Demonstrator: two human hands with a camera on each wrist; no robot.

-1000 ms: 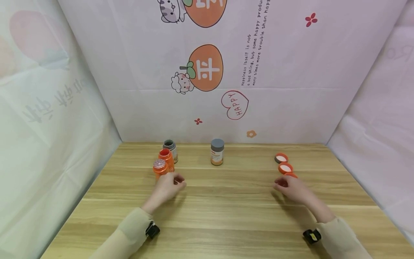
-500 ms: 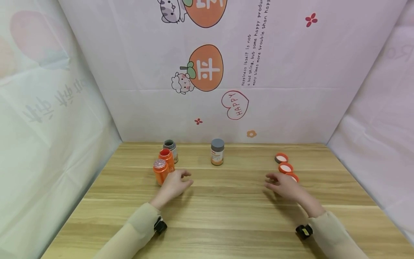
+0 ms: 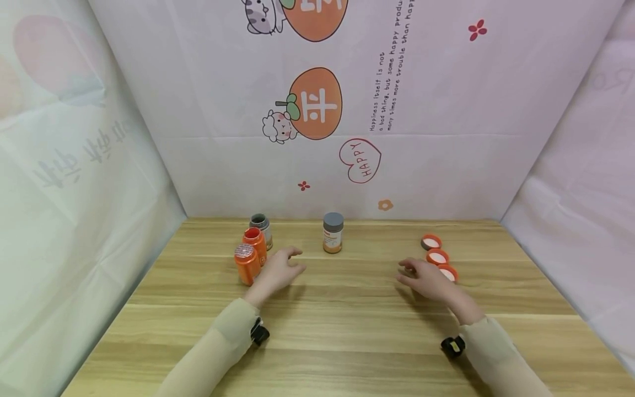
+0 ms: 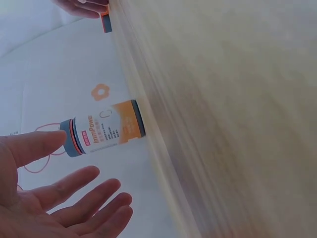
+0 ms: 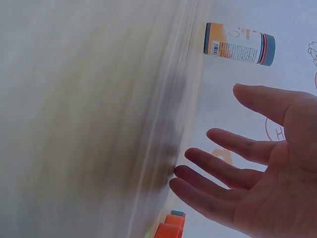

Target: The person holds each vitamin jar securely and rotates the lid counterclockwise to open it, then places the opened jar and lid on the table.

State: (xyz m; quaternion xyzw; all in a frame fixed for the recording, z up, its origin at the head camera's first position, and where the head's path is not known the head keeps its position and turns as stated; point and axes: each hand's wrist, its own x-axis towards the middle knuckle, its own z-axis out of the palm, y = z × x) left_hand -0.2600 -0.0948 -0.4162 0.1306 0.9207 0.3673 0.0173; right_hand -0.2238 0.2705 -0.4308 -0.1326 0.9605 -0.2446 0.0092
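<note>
A capped bottle with a grey lid (image 3: 333, 232) and a white and orange label stands upright at the back middle of the table. My left hand (image 3: 279, 270) is to its left and nearer to me, thumb and fingers spread apart with nothing between them. In the left wrist view the bottle (image 4: 104, 128) appears beyond the thumb and fingers. On the other side, my right hand (image 3: 425, 278) is over the table, its fingers relaxed and holding nothing. From the right wrist view, the same bottle (image 5: 239, 44) shows past the thumb.
Left of my left hand stand an orange bottle with a silvery top (image 3: 247, 264), an uncapped orange bottle (image 3: 255, 242) and an uncapped grey-necked bottle (image 3: 261, 229). Upturned caps (image 3: 437, 257) lie in a row by my right hand. A printed white cloth (image 3: 426, 176) hangs behind.
Both hands have moved inward and forward, the left away from the orange bottles and the right away from the caps. Their fingers have spread. The bottles and caps have stayed put.
</note>
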